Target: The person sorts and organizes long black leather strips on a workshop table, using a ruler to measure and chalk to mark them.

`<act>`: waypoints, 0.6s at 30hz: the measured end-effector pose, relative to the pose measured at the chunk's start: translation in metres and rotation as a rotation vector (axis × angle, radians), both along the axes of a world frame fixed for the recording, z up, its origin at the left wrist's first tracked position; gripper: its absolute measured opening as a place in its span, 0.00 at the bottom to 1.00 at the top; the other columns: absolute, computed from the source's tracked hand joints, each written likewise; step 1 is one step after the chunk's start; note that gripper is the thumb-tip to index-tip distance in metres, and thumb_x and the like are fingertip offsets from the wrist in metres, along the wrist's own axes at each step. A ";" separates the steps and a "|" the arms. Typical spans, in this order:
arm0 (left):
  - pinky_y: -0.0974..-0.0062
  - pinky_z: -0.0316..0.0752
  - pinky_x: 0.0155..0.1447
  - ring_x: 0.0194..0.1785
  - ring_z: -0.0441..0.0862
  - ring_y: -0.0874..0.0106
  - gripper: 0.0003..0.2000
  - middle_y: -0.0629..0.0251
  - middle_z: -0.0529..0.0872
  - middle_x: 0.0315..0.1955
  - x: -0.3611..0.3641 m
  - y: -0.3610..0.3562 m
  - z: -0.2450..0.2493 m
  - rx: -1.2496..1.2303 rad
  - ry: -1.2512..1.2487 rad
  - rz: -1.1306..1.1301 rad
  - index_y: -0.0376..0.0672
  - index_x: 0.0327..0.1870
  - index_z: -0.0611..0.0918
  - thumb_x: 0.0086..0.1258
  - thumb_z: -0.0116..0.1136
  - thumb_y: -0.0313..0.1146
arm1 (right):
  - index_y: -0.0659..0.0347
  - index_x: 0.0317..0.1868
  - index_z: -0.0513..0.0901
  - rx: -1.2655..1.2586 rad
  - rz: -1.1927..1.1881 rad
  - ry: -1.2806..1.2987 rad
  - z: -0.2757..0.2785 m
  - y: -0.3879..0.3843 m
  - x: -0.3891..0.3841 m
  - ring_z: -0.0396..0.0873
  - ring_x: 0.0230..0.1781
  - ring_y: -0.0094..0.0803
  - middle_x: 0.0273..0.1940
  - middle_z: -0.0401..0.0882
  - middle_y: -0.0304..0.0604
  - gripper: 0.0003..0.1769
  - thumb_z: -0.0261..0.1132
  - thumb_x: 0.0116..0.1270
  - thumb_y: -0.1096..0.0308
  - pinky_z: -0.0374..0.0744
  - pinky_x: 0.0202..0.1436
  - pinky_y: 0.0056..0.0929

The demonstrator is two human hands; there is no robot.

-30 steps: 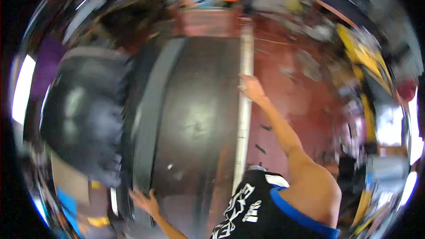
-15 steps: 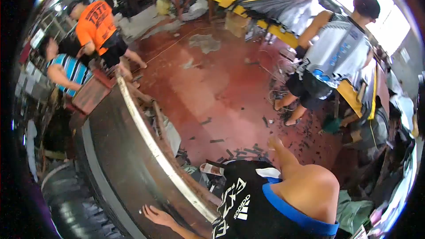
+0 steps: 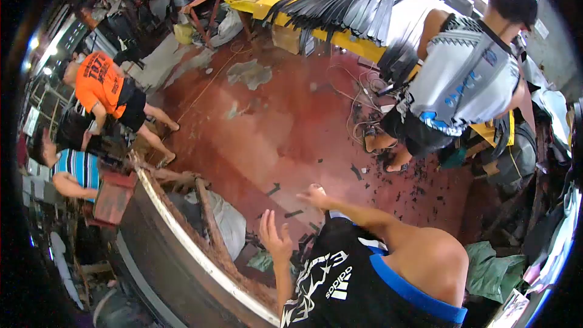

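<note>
My left hand (image 3: 276, 238) is raised with its fingers up and spread, beside the long dark bench top (image 3: 182, 249) and its white edge strip (image 3: 191, 244). My right hand (image 3: 313, 197) reaches across in front of my black jersey (image 3: 340, 279), fingers stretched toward the left; a small whitish spot shows at it. Neither hand touches the bench. Below the hands, dark scrap strips (image 3: 293, 213) lie on the red floor (image 3: 267, 127).
A person in an orange shirt (image 3: 100, 82) stands at the left, near a person in a striped top (image 3: 78, 169). At the right, another person (image 3: 464, 79) stands by a yellow table (image 3: 252, 1) bearing many long black strips (image 3: 340, 0). Cables (image 3: 358, 94) trail across the floor.
My left hand has lifted off the dark bench top and moved up and right. My right hand has swung leftward, closer to it. The view has turned, and the orange-shirted person appears lower left.
</note>
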State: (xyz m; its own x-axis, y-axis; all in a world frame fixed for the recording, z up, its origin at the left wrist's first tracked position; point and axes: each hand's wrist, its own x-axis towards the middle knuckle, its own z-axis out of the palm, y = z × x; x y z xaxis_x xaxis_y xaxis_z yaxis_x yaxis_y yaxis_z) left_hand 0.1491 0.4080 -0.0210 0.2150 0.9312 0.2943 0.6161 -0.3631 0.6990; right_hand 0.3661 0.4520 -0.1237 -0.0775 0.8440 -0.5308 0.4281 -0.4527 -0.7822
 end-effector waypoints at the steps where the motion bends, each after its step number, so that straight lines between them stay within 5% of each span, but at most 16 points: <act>1: 0.53 0.59 0.76 0.72 0.69 0.51 0.23 0.49 0.75 0.67 0.019 0.026 -0.002 0.002 0.000 -0.013 0.36 0.66 0.77 0.76 0.55 0.40 | 0.56 0.74 0.69 -0.150 0.036 0.389 -0.073 0.038 -0.021 0.81 0.58 0.30 0.63 0.80 0.43 0.32 0.59 0.77 0.48 0.82 0.53 0.30; 2: 0.54 0.58 0.76 0.74 0.65 0.51 0.25 0.50 0.72 0.70 0.036 0.054 -0.006 0.061 -0.023 -0.036 0.37 0.68 0.76 0.78 0.52 0.44 | 0.54 0.80 0.58 -0.174 -0.003 0.815 -0.011 0.048 -0.039 0.70 0.71 0.35 0.73 0.69 0.45 0.36 0.51 0.80 0.46 0.75 0.68 0.35; 3: 0.54 0.57 0.77 0.76 0.62 0.50 0.27 0.51 0.70 0.72 0.050 0.075 -0.009 0.106 -0.042 -0.062 0.37 0.69 0.75 0.80 0.49 0.49 | 0.55 0.80 0.57 -0.058 0.181 0.650 0.052 0.065 -0.044 0.55 0.80 0.38 0.80 0.54 0.47 0.39 0.44 0.80 0.39 0.62 0.78 0.40; 8: 0.51 0.54 0.79 0.78 0.60 0.50 0.29 0.50 0.68 0.74 0.073 0.211 -0.010 0.202 0.021 -0.102 0.38 0.70 0.74 0.81 0.41 0.52 | 0.57 0.80 0.56 -0.265 -0.040 0.987 0.103 0.155 -0.033 0.50 0.81 0.39 0.81 0.50 0.49 0.41 0.41 0.80 0.37 0.56 0.81 0.41; 11: 0.52 0.48 0.81 0.79 0.58 0.52 0.28 0.49 0.66 0.75 0.062 0.268 -0.029 0.054 0.184 0.073 0.42 0.71 0.74 0.81 0.41 0.51 | 0.59 0.80 0.55 -0.398 -0.165 1.244 0.110 0.188 -0.024 0.46 0.82 0.40 0.82 0.47 0.51 0.42 0.39 0.80 0.36 0.51 0.82 0.41; 12: 0.54 0.50 0.80 0.78 0.60 0.53 0.27 0.49 0.67 0.74 0.069 0.293 -0.043 -0.074 0.001 0.167 0.40 0.71 0.74 0.82 0.39 0.50 | 0.59 0.79 0.58 -0.342 -0.079 1.169 0.099 0.205 -0.008 0.66 0.74 0.42 0.77 0.61 0.48 0.44 0.39 0.78 0.33 0.67 0.75 0.44; 17: 0.60 0.53 0.79 0.78 0.61 0.58 0.28 0.51 0.67 0.74 0.090 0.363 -0.102 -0.329 -0.343 0.205 0.37 0.74 0.69 0.84 0.37 0.49 | 0.63 0.77 0.62 -0.356 -0.147 1.160 0.055 0.259 0.034 0.72 0.69 0.43 0.73 0.68 0.50 0.43 0.44 0.79 0.35 0.69 0.73 0.44; 18: 0.61 0.53 0.80 0.78 0.61 0.59 0.29 0.52 0.66 0.75 0.107 0.372 -0.103 -0.362 -0.444 0.149 0.36 0.74 0.68 0.84 0.37 0.49 | 0.63 0.76 0.64 -0.277 -0.252 0.967 0.040 0.266 0.035 0.72 0.69 0.42 0.73 0.69 0.48 0.41 0.45 0.79 0.37 0.69 0.72 0.43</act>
